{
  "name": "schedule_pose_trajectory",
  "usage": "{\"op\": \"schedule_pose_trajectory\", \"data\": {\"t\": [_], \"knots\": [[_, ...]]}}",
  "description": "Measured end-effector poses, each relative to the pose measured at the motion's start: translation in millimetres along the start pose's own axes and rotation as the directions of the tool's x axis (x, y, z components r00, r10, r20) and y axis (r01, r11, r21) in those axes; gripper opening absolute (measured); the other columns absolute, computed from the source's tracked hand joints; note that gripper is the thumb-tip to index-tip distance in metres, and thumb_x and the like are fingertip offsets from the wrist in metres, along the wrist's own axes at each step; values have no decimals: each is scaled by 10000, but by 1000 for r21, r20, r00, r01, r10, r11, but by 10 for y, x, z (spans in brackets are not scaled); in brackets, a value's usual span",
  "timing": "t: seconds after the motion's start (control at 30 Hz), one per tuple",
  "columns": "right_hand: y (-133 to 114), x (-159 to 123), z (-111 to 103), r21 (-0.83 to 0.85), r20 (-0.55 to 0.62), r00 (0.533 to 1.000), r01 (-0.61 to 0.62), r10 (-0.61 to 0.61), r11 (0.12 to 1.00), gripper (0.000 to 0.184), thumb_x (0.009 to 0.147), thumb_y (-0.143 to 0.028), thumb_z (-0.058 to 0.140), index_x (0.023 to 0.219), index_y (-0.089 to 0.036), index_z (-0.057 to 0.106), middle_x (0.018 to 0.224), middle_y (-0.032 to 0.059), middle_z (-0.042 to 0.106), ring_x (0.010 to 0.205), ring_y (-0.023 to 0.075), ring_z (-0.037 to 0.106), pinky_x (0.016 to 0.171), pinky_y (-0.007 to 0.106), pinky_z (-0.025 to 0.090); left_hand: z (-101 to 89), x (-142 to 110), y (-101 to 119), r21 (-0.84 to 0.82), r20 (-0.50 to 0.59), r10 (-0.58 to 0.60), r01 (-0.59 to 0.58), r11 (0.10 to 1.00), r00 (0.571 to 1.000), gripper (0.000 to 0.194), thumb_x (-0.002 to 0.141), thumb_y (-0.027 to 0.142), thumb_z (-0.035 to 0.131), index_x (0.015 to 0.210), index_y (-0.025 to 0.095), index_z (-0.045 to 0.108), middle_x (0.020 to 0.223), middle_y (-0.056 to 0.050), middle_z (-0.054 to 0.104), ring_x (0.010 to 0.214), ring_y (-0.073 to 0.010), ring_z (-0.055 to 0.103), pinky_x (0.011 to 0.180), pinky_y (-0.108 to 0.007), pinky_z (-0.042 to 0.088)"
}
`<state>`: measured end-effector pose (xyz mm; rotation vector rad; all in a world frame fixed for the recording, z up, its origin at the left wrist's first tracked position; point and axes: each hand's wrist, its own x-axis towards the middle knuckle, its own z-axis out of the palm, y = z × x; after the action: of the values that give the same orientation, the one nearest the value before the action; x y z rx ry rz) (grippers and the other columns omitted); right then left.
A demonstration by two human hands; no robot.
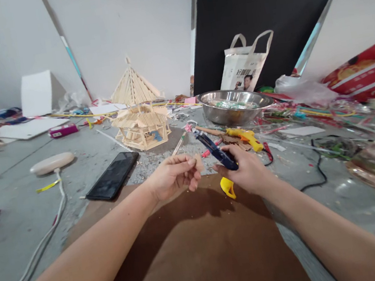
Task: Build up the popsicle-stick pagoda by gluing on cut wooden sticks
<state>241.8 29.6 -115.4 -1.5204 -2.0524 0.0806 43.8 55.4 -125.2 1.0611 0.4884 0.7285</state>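
Above the brown sheet (189,252), my left hand (174,175) is closed in a pinch. Between its thumb and fingertips is a small pale wooden piece (199,162). My right hand (243,165) is wrapped round a long dark blue hand tool (214,148) with a narrow tip that points away from me; its exact kind is unclear. Just below that hand lies a curved yellow piece (228,187), partly in shadow. Beyond both hands stands a pavilion model (140,114) of thin wooden sticks, with a pointed roof over a lower tier.
A black phone (113,176) lies left of my hands, near a white corded device (53,164). To the right are a yellow glue gun (244,136) and its black cord. Further back stand a metal basin (219,115) and a white bag (242,70). Scraps litter the floor.
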Motion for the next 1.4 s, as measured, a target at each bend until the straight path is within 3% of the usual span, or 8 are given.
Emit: {"op": "schedule_pose_trajectory", "data": {"t": [0.2,0.43,0.77,0.87,0.93,1.07,1.23,1.4], "knots": [[-118,-51,-96,168,-50,995,91,-84,982,192,707,-247,526,885,-185,490,741,16,601,610,130,554,581,242,422,97,11,-52,-90,-2,-259,257,962,966,147,731,207,539,650,97,593,484,-8,543,347,-75,489,353,-179,370],[-130,-103,-46,162,19,968,246,-252,956,357,654,-132,498,1003,-198,453,940,65,613,822,181,586,707,285,437,107,27,-135,-124,-16,-319,314,941,948,175,711,245,520,624,108,584,463,-2,529,328,-67,454,343,-179,324],[-125,-113,-5,169,86,971,207,-224,963,304,676,-155,490,975,-210,476,923,56,625,817,184,589,720,297,436,137,36,-178,-95,-12,-369,367,926,929,175,689,279,518,615,124,555,477,5,523,342,-64,440,358,-187,309],[-132,-107,-23,168,84,977,179,-195,969,280,684,-143,475,956,-208,478,924,50,620,817,177,583,716,286,430,134,56,-197,14,-123,-266,269,963,956,179,687,293,514,622,131,551,494,6,522,362,-73,450,373,-197,317],[-122,-99,-31,154,70,985,143,-155,978,252,695,-154,470,942,-202,481,897,46,620,787,175,581,695,283,426,136,72,-210,198,-265,-69,124,972,962,158,686,282,521,673,131,567,506,14,520,396,-77,458,410,-203,333],[-100,-90,-37,120,52,995,81,-88,989,205,702,-172,464,904,-197,489,825,34,618,716,170,571,630,271,417,149,83,-225,611,-242,267,-67,789,933,243,670,249,567,879,133,613,595,18,544,499,-73,447,495,-199,340],[-147,-110,-39,123,99,993,59,-72,991,272,662,-130,461,921,-203,500,819,24,620,721,171,570,640,273,416,168,48,-248,753,-118,328,-130,645,937,178,714,259,531,798,163,656,567,15,545,517,-82,445,498,-195,339],[-173,-91,-51,100,60,998,23,-29,995,339,651,-175,477,988,-200,452,881,50,608,758,187,571,677,296,426,169,48,-215,599,-245,323,-119,792,914,145,699,274,564,640,149,608,481,31,512,457,-73,451,484,-196,353]]}}
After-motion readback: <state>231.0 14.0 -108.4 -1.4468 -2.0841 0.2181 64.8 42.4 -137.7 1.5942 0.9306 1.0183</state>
